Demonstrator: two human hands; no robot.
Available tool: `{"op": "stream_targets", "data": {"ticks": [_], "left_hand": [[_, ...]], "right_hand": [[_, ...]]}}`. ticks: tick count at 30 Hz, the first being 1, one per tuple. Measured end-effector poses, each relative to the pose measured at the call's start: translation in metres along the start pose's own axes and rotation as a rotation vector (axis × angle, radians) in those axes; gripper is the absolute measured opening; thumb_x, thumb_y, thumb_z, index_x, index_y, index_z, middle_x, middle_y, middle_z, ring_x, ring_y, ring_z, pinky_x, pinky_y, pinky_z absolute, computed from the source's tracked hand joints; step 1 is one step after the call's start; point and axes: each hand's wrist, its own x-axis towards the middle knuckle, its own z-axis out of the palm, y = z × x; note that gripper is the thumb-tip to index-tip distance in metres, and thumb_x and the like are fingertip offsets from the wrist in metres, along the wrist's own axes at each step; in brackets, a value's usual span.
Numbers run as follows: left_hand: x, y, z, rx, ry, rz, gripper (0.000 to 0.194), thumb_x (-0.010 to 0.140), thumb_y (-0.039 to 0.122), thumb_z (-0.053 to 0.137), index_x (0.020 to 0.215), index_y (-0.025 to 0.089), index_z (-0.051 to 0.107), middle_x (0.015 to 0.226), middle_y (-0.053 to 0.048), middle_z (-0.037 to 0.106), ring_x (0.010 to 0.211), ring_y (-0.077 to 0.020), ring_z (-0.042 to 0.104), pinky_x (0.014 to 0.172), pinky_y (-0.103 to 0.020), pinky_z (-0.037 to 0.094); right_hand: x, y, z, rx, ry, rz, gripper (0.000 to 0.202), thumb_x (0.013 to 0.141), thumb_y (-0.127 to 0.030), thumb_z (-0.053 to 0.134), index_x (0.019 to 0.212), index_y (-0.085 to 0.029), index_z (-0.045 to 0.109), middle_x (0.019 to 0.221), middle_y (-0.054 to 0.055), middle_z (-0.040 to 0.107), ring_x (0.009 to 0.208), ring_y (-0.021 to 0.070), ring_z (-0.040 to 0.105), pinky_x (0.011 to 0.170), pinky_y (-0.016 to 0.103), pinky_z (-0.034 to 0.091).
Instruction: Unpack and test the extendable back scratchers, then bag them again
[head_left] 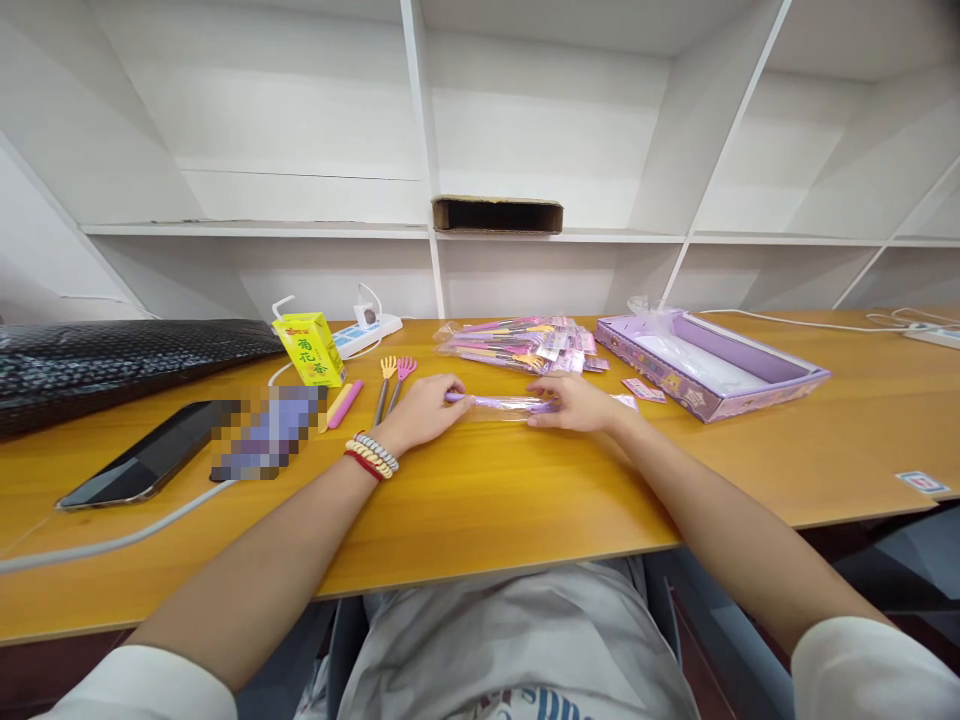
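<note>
Above the desk, a purple stick-like handle in a clear plastic sleeve (506,405) lies crosswise between my hands. My left hand (426,408) pinches its left end, where the purple tip shows by the thumb. At the opposite end, the fingers of my right hand (574,402) are closed round the sleeve. Left of my left hand lie a yellow claw-headed back scratcher (386,380) and a pink one (402,378), with dark metal shafts partly behind the hand. A pink handle (346,404) and a mostly covered yellow one (330,412) rest beside them.
Bagged back scratchers (517,342) are piled behind my hands. To their right stands a purple open box (712,400), with a small pink card (643,390) before it. Leftward are a yellow drink carton (309,350), a power strip (382,332), a black phone (154,450) and a white cable (135,535).
</note>
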Motion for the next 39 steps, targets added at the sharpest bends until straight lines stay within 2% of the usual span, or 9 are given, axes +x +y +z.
{"op": "stream_targets", "data": {"ticks": [5, 9, 13, 18, 23, 28, 31, 34, 39], "left_hand": [[-0.001, 0.003, 0.001, 0.011, -0.03, 0.026, 0.034, 0.081, 0.048, 0.043, 0.085, 0.019, 0.06, 0.086, -0.005, 0.064, 0.079, -0.02, 0.057, 0.072, -0.031, 0.043], [-0.001, 0.001, 0.0, 0.053, -0.003, 0.033, 0.032, 0.081, 0.047, 0.045, 0.087, 0.02, 0.06, 0.085, -0.005, 0.062, 0.079, -0.0197, 0.056, 0.073, -0.032, 0.042], [0.001, -0.003, -0.003, 0.1, 0.08, 0.039, 0.029, 0.08, 0.044, 0.047, 0.086, 0.019, 0.061, 0.086, -0.005, 0.059, 0.08, -0.0191, 0.055, 0.076, -0.031, 0.042], [0.006, -0.014, -0.011, 0.129, 0.258, -0.031, 0.025, 0.077, 0.042, 0.051, 0.075, 0.018, 0.06, 0.08, -0.005, 0.059, 0.076, -0.0187, 0.055, 0.072, -0.03, 0.042], [0.009, -0.028, -0.02, 0.185, 0.404, -0.234, 0.026, 0.077, 0.037, 0.046, 0.063, 0.019, 0.059, 0.068, -0.004, 0.061, 0.067, -0.0187, 0.055, 0.065, -0.03, 0.038], [0.009, -0.035, -0.031, 0.214, 0.501, -0.432, 0.03, 0.073, 0.038, 0.048, 0.049, 0.02, 0.052, 0.048, -0.002, 0.051, 0.054, -0.0181, 0.048, 0.057, -0.031, 0.032], [0.008, -0.033, -0.035, 0.15, 0.546, -0.478, 0.032, 0.071, 0.038, 0.048, 0.045, 0.02, 0.048, 0.043, 0.0, 0.046, 0.049, -0.0162, 0.044, 0.054, -0.03, 0.029], [0.008, -0.03, -0.036, 0.112, 0.54, -0.484, 0.034, 0.072, 0.038, 0.046, 0.044, 0.019, 0.047, 0.043, 0.0, 0.044, 0.048, -0.015, 0.043, 0.053, -0.03, 0.028], [0.008, -0.025, -0.03, 0.121, 0.514, -0.459, 0.033, 0.072, 0.037, 0.045, 0.044, 0.019, 0.046, 0.044, 0.0, 0.046, 0.049, -0.0137, 0.042, 0.055, -0.029, 0.028]], "right_hand": [[0.001, -0.007, -0.003, 0.013, -0.08, -0.062, 0.046, 0.07, -0.045, 0.065, 0.105, -0.016, 0.063, 0.098, 0.008, 0.065, 0.084, 0.0196, 0.058, 0.072, 0.027, 0.04], [0.001, -0.003, -0.002, 0.01, -0.091, 0.011, 0.035, 0.074, -0.042, 0.061, 0.097, -0.017, 0.065, 0.086, 0.006, 0.066, 0.071, 0.0156, 0.056, 0.063, 0.024, 0.036], [0.001, 0.001, -0.002, -0.005, -0.085, 0.092, 0.03, 0.076, -0.043, 0.058, 0.089, -0.017, 0.065, 0.077, 0.005, 0.065, 0.066, 0.0143, 0.054, 0.059, 0.023, 0.034], [-0.001, 0.01, -0.002, -0.042, -0.081, 0.175, 0.029, 0.079, -0.044, 0.055, 0.086, -0.018, 0.064, 0.076, 0.006, 0.065, 0.064, 0.0148, 0.054, 0.056, 0.024, 0.033], [0.001, 0.022, 0.001, -0.076, -0.068, 0.288, 0.031, 0.079, -0.047, 0.053, 0.085, -0.019, 0.065, 0.082, 0.007, 0.067, 0.069, 0.0174, 0.058, 0.058, 0.025, 0.035], [0.002, 0.032, 0.002, -0.117, -0.064, 0.428, 0.032, 0.077, -0.048, 0.054, 0.087, -0.02, 0.066, 0.087, 0.009, 0.068, 0.077, 0.0217, 0.06, 0.06, 0.027, 0.036], [0.003, 0.032, 0.002, -0.16, -0.05, 0.492, 0.039, 0.077, -0.051, 0.053, 0.094, -0.018, 0.065, 0.092, 0.013, 0.067, 0.082, 0.0247, 0.061, 0.06, 0.028, 0.037], [0.003, 0.027, 0.003, -0.168, -0.042, 0.49, 0.046, 0.077, -0.052, 0.052, 0.107, -0.018, 0.06, 0.099, 0.013, 0.066, 0.087, 0.0251, 0.06, 0.064, 0.028, 0.039], [0.002, 0.014, 0.003, -0.289, -0.089, 0.482, 0.043, 0.078, -0.051, 0.049, 0.105, -0.02, 0.061, 0.103, 0.012, 0.064, 0.093, 0.0271, 0.059, 0.069, 0.031, 0.041]]}}
